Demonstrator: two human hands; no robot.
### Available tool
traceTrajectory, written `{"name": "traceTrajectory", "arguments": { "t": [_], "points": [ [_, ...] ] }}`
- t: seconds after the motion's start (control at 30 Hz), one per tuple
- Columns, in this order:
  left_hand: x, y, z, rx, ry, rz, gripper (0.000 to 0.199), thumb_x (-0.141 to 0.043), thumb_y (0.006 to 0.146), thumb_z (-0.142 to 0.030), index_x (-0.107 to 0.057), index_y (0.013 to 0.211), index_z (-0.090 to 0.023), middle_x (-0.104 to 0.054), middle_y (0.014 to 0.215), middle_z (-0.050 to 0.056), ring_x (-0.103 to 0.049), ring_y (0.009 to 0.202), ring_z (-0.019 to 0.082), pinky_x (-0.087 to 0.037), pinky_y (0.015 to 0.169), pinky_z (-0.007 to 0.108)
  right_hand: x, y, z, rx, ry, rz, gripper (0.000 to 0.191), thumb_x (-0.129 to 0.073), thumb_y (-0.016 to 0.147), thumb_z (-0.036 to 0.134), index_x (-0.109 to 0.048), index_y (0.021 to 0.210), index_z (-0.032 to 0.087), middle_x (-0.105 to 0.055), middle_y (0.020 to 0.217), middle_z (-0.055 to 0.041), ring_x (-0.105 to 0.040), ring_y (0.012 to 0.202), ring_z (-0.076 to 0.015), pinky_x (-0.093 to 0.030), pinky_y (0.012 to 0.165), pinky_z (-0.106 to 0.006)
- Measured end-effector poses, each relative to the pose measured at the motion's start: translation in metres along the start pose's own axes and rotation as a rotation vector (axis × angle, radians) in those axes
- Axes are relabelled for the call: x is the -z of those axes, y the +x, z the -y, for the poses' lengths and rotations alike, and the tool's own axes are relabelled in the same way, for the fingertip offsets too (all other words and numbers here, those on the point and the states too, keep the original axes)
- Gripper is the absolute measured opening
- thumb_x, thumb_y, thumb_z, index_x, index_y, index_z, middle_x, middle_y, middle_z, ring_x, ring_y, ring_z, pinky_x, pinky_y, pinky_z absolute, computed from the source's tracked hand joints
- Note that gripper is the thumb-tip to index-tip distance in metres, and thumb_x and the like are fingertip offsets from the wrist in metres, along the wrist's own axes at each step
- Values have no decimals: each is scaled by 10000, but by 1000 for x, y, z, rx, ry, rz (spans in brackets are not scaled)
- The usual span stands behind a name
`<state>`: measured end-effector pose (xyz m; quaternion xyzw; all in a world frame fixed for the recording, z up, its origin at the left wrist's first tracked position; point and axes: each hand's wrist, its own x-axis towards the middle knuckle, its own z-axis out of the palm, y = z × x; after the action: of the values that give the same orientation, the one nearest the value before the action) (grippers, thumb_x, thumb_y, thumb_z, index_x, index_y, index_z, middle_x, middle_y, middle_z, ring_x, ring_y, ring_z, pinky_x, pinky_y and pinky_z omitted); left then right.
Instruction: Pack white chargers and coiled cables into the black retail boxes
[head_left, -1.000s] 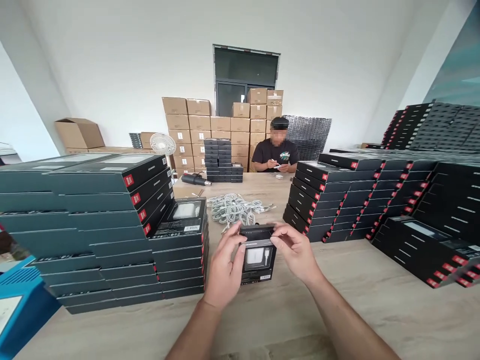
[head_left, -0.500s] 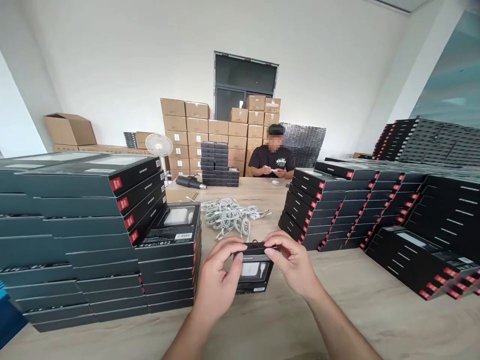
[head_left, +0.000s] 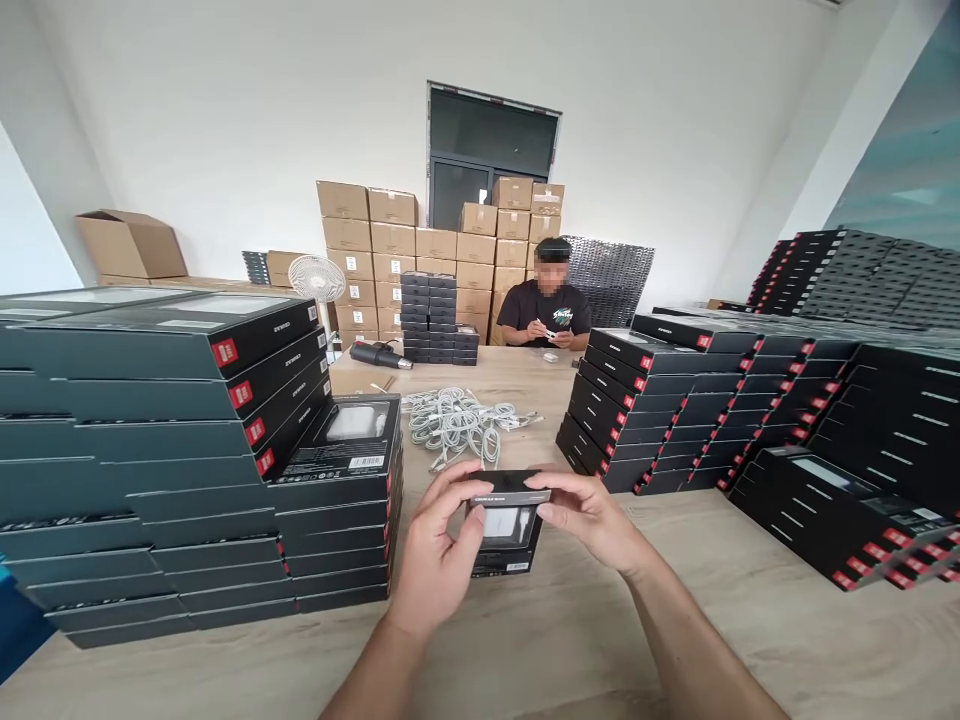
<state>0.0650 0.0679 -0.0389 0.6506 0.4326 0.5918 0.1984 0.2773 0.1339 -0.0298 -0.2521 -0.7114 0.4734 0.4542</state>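
Note:
A black retail box (head_left: 506,545) stands upright on the table in front of me. Through its clear window show a white charger and a white plug end. My left hand (head_left: 442,550) grips the upper left of the box, thumb on the front and fingers over the top. On the other side my right hand (head_left: 589,515) pinches the upper right corner, its thumb near the window and its fingers on top. The top panel (head_left: 508,482) lies between the two hands, with pale lettering along its front edge.
Stacks of similar black boxes rise at left (head_left: 150,400) and right (head_left: 675,400). Beyond my hands lies a heap of pale cables (head_left: 461,425). A heat gun (head_left: 379,355), a white fan (head_left: 317,278) and cartons (head_left: 435,245) are farther back. A person (head_left: 551,300) sits opposite, handling a small white item.
The loop-like tab at the top of the box no longer shows, and the top panel now lies flat with its lettered edge facing me. My right fingers have shifted slightly along it.

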Motion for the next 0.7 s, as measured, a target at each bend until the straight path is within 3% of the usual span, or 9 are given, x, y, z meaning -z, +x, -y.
{"name": "traceTrajectory", "arguments": {
  "t": [0.13,0.23,0.3,0.33,0.4,0.5,0.6,0.7],
  "points": [
    [-5,-13,10,127,-131,-73,584,-559,896,-259,-428,1463,-300,-390,1579,50,-351,1459,248,-289,1209,442,2,1,-18,-13,-1,-275,351,-777,786,410,-746,1113,287,-729,1166,-56,-656,1067,-249,-494,970,-379],
    [-9,-23,19,302,-244,-189,489,-522,869,-210,-520,1357,-243,-550,1437,100,-530,1317,258,-429,1100,437,11,1,-19,-11,163,-526,461,-732,820,453,-658,1253,314,-716,1219,-44,-681,1026,-231,-532,901,-380],
    [-12,-26,25,368,-238,-175,430,-478,842,-138,-570,1255,-213,-643,1273,109,-632,1154,235,-516,961,388,16,9,-10,-50,311,-667,544,-762,783,443,-631,1292,304,-722,1213,-49,-709,965,-240,-565,830,-385],
    [-14,-27,27,360,-209,-133,446,-462,824,-102,-569,1242,-211,-651,1229,103,-649,1093,216,-532,899,355,15,17,-3,-75,359,-679,561,-779,760,431,-638,1286,291,-727,1205,-54,-715,963,-254,-573,820,-397],
    [-18,-29,31,297,-134,-23,513,-455,783,-43,-554,1254,-220,-632,1211,89,-650,1022,184,-531,811,298,3,42,16,-123,404,-564,535,-789,740,402,-666,1242,263,-735,1192,-61,-713,1002,-280,-578,843,-427],
    [-23,-36,33,226,-79,97,568,-485,726,-1,-566,1238,-232,-599,1222,71,-638,983,166,-518,745,259,-42,94,47,-156,399,-266,497,-748,776,360,-648,1245,232,-725,1209,-78,-703,1051,-281,-573,890,-449],
    [-23,-41,32,236,-40,173,627,-490,689,19,-554,1256,-240,-542,1315,67,-624,1031,170,-521,791,265,-96,144,70,-271,60,-140,452,-557,922,353,-555,1356,226,-704,1240,-99,-693,1078,-259,-577,884,-470],
    [-20,-44,32,292,40,217,671,-474,689,19,-496,1317,-215,-456,1415,84,-610,1088,169,-504,918,286,-130,161,84,-266,-103,-100,453,-581,920,397,-587,1340,225,-623,1366,-118,-602,1229,-296,-542,940,-497]
  ]
}}
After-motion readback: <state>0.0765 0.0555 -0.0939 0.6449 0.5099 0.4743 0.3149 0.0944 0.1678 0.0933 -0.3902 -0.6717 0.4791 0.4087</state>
